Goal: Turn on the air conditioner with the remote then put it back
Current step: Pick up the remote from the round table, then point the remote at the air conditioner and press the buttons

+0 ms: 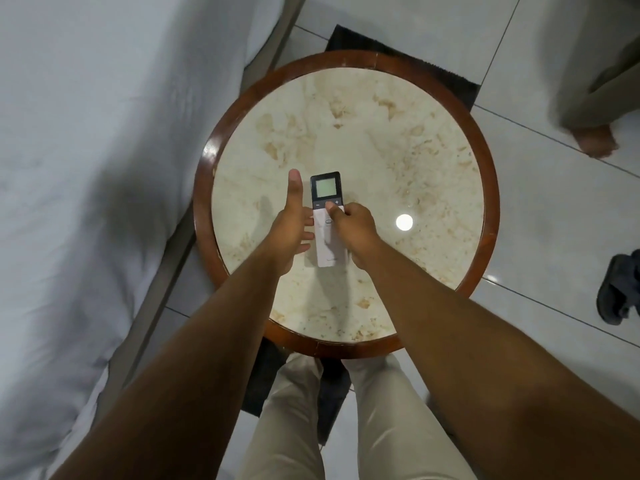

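Note:
The air-conditioner remote [325, 190] is slim and white, with a dark top end that carries a pale screen and a row of buttons. It is over the middle of a round marble-topped table [398, 150], lengthwise away from me. My right hand [349, 225] grips its right side, thumb pressed on top just below the button row. My left hand [291, 223] is beside its left edge, fingers spread and touching that edge, thumb pointing forward. Whether the remote rests on the table or is slightly lifted, I cannot tell. No air conditioner is in view.
The table has a dark wooden rim [204, 188]. A bed with white sheets [86, 150] runs along the left, close to the table. Another person's bare foot [594, 142] stands on the white tiles at the upper right. A dark sandal [618, 289] lies at the right edge.

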Tool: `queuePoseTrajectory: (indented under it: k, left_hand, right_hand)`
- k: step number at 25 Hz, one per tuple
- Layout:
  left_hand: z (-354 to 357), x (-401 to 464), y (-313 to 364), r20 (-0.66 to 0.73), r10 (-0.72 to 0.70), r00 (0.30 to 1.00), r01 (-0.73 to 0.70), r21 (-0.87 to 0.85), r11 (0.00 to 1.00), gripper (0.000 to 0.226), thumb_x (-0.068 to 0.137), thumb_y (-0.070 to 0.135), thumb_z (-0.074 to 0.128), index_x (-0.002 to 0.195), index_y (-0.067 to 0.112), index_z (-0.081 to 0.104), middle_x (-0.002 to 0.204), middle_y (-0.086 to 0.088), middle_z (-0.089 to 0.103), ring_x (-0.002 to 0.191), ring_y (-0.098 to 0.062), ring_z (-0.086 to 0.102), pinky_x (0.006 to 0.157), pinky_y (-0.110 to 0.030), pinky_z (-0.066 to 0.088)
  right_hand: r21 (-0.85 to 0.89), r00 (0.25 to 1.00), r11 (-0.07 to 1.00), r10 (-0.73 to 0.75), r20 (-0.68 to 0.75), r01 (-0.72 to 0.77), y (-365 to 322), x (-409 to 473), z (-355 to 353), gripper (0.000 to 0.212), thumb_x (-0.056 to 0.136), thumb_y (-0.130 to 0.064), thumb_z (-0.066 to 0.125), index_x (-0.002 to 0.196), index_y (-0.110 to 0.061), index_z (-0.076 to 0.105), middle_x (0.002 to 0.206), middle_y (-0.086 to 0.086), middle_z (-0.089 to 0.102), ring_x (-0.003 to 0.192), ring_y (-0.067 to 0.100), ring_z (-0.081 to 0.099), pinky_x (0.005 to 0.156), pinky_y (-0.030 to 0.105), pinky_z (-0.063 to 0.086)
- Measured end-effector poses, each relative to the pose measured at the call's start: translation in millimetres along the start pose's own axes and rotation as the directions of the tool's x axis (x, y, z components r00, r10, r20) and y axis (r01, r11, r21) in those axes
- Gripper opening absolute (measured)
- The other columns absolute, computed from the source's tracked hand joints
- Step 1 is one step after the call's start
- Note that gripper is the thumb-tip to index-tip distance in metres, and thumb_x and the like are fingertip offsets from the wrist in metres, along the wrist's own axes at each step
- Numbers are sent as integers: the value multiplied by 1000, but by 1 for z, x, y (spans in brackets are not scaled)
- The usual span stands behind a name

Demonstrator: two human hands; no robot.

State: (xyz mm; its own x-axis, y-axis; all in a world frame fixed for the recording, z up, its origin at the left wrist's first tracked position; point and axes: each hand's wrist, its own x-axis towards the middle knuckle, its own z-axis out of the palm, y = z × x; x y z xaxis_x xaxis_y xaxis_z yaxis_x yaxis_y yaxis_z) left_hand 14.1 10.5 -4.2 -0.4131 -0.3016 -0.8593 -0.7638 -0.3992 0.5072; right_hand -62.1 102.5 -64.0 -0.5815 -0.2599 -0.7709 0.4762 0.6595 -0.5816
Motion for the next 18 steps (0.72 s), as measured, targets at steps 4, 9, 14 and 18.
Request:
queuePoseTrajectory:
  k: [4, 9, 14, 18]
  left_hand:
    - [-15, -30, 19, -70, 22, 997, -20, 37, 999, 106, 75, 87, 10, 146, 15, 41, 150, -9, 46, 133, -33, 47, 112, -47, 33]
    - [-48, -82, 46, -174, 155, 973, -130, 146, 981, 100, 77, 85, 14, 146, 18, 41, 152, -7, 46, 133, -32, 48, 112, -47, 33]
    - [-78, -133, 93, -234, 343, 910, -267, 302, 915, 103, 76, 87, 19, 140, 12, 50, 143, -15, 53, 127, -32, 52, 109, -43, 39]
    - [-96, -176, 146, -238, 584, 776, -362, 590, 722, 91, 82, 82, 19, 100, 8, 67, 106, -19, 67, 107, -36, 58, 85, -33, 42]
  right_hand:
    - [28, 999, 998, -53, 2, 53, -23, -27, -17, 32, 97, -39, 54, 96, -8, 61, 85, 2, 64, 73, 18, 58, 64, 33, 46]
    - [121, 995, 988, -97, -3, 97, -65, -72, -42, 28, 97, -37, 55, 98, -8, 59, 99, 13, 67, 80, 26, 61, 69, 34, 46]
    - [214, 986, 963, -158, -56, 166, -131, -128, -70, 28, 95, -36, 57, 97, -8, 58, 97, 16, 70, 80, 31, 66, 75, 41, 54]
    - [258, 958, 926, -243, -155, 277, -191, -181, -98, 20, 90, -32, 58, 81, -14, 58, 82, 9, 67, 68, 29, 66, 65, 35, 54]
